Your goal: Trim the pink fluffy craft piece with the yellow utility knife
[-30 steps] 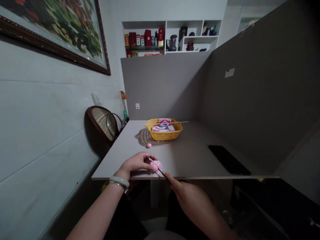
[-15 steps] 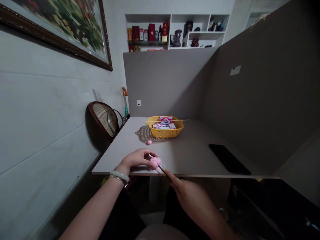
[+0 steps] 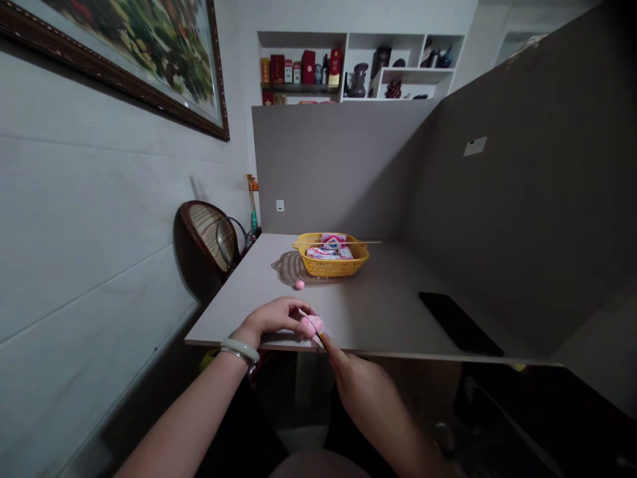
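My left hand point(image 3: 279, 315) curls its fingers round a soft-looking pink lump point(image 3: 309, 326) near the front edge of the table; its exact kind is unclear. A bangle and a metal band circle that wrist. In my right hand point(image 3: 365, 385) is a thin dark tool point(image 3: 321, 337), pinched in the fingers, its tip against the pink lump. Most of the tool is hidden by the hand. Something pale and flat, partly covered, lies under the lump. Farther back, a small pink ball point(image 3: 299, 285) rests on the table, apart from both hands.
A yellow plastic basket point(image 3: 332, 268) stands at the back with pink-and-white packets inside and a thin stick point(image 3: 373, 241) across its rim. On the right of the table point(image 3: 383, 312) lies a flat black object point(image 3: 460, 324). Grey panels rise behind and to the right.
My right hand has shifted slightly up and left, closer to the pink lump, and less of the dark tool shows. The left hand keeps its hold. The whole view has shifted slightly.
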{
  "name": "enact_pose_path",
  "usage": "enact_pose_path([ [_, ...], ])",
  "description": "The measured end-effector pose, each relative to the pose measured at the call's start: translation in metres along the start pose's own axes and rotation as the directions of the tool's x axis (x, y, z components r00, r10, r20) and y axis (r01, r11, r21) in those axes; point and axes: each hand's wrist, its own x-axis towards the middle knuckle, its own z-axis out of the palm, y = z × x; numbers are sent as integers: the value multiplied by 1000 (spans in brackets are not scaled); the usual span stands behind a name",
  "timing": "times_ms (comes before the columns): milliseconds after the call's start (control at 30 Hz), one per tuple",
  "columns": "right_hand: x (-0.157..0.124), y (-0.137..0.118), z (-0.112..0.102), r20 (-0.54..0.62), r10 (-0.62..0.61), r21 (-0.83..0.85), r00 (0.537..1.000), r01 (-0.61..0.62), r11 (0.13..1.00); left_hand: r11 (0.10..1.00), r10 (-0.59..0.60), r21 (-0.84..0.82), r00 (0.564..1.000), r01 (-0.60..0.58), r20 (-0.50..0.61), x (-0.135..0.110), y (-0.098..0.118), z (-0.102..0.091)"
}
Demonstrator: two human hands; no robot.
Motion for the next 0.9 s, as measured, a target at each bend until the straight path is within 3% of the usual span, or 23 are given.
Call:
enact_pose_path([
  [167, -5, 8, -4, 11, 4, 94, 1000, -5, 996, 999, 0, -39, 1000, 0, 7, 0, -2, 0],
  [267, -8, 9, -7, 55, 36, 74, 998, -40, 996, 998, -1, -65, 999, 4, 44, 1, -4, -1],
  [467, 1, 3, 0, 3, 5, 94, 1000, -6, 996, 999, 21, -28, 1000, -21, -12, 1, -3, -1],
  [633, -8, 12, -8, 66, 33, 75, 997, -38, 996, 999, 4, -50, 999, -3, 32, 0, -3, 0],
  [900, 1, 5, -6, 8, -1, 114, 1000, 1, 993, 1000, 10, 18, 1000, -9, -27, 1, -5, -2],
])
